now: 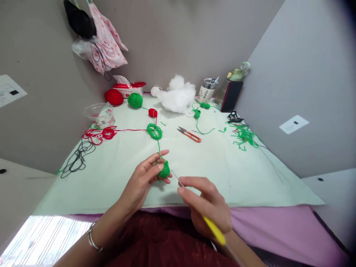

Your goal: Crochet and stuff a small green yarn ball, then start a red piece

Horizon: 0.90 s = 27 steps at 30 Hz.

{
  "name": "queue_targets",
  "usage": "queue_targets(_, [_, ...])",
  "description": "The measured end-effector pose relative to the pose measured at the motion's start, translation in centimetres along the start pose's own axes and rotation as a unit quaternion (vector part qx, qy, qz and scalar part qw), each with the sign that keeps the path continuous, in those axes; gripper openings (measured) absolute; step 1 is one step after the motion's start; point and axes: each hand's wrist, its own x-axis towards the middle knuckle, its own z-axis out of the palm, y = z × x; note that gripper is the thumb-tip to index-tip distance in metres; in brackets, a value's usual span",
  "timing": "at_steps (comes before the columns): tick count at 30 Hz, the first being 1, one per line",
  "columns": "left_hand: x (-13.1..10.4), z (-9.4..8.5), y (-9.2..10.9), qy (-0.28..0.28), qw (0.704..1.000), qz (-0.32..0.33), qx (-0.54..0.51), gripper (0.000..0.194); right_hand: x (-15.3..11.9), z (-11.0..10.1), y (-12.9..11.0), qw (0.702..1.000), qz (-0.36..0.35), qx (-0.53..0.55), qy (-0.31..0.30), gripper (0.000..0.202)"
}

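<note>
Between the thumb and fingers of my left hand (146,176) is a small green crocheted piece (164,170). A green strand runs from it over my fingers up to a loose green yarn coil (154,131). My right hand (207,202) is closed round a crochet hook (214,230) with a yellow handle. The hook's thin metal tip points up and left, just right of the green piece, with a small gap between them. Orange-handled thread snips (189,134) lie on the table beyond my hands.
Red yarn (107,134) and black cord (79,157) lie at left. Yarn balls, a tissue box (126,90), white stuffing (178,97), a pen cup (206,91) and a phone (231,96) stand at the back. Green scraps (244,136) lie at right.
</note>
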Motion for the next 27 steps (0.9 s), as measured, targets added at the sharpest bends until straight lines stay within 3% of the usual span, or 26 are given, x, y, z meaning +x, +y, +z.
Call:
queue_targets(4, [-0.3, -0.1, 0.0, -0.036, 0.999, 0.005, -0.003, 0.036, 1.2, 0.3, -0.1, 0.987, 0.117, 0.090, 0.069, 0.034])
queue_targets(7, [-0.6, 0.0, 0.0, -0.045, 0.999, 0.009, 0.012, 0.027, 1.8, 0.6, 0.0, 0.973, 0.161, 0.137, 0.088, 0.026])
queue_targets(27, [-0.8, 0.3, 0.1, -0.084, 0.995, 0.035, 0.033, 0.026, 1.9, 0.7, 0.5, 0.965, 0.168, 0.184, 0.081, 0.023])
